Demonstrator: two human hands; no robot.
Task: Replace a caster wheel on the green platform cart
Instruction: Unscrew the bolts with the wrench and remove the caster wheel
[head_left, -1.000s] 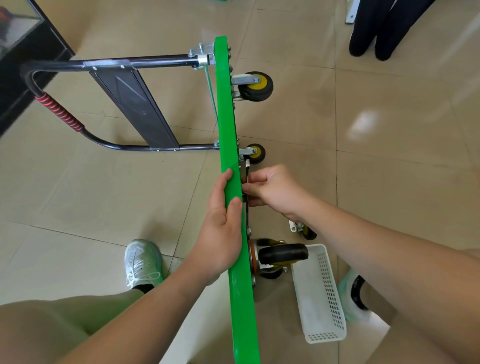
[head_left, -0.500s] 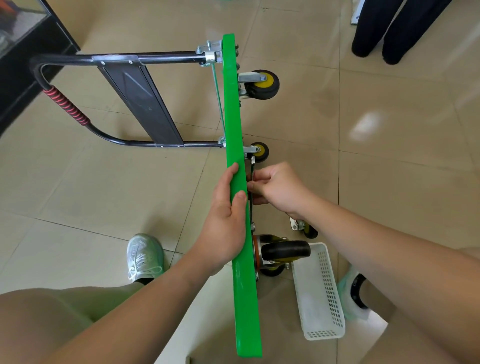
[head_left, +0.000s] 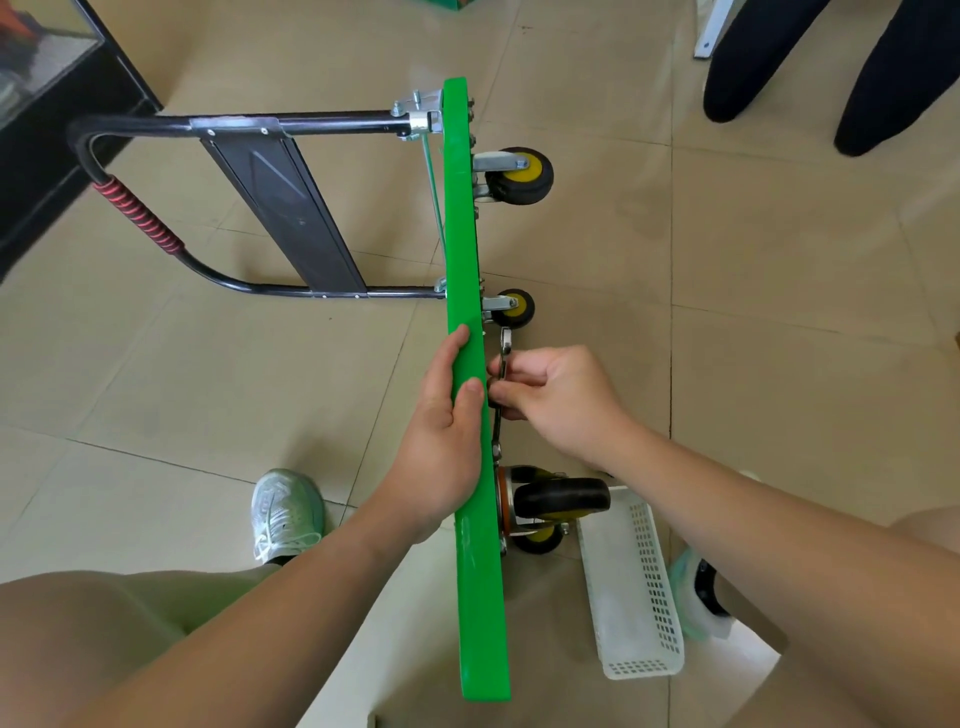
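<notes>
Nearest to the camera, the person's bare knees filled the lower corners, and a white sneaker (head_left: 287, 512) stood on the tiled floor (head_left: 779, 338) left of the green platform cart (head_left: 480, 597). The cart stood on its long edge, running from the bottom centre away toward the top, with its underside to the right. Just beside the underside lay a white perforated basket (head_left: 641, 597); what was in it could not be made out, and a second shoe (head_left: 701, 592) behind it was mostly hidden by the right forearm. The near caster wheel (head_left: 563, 496), black and large, stood out from the underside, touching the top of the basket in the view, with another yellow-hubbed wheel half hidden under it. The left hand (head_left: 441, 447) gripped the upper edge of the cart, thumb over the top and fingers pressed together along the left face. The right hand (head_left: 563, 400), fingers curled, pinched the shaft of a wrench (head_left: 504, 345) close against the underside; its lower end was covered by the fingers and the cart edge. Farther on were a small wheel (head_left: 515, 307) and a bigger wheel (head_left: 522, 176). The folded black handle (head_left: 137, 215) with a red grip lay to the left, near a dark cabinet (head_left: 47, 171). The floor to the right was open as far as another person's dark legs (head_left: 769, 57), cut off at the top.
</notes>
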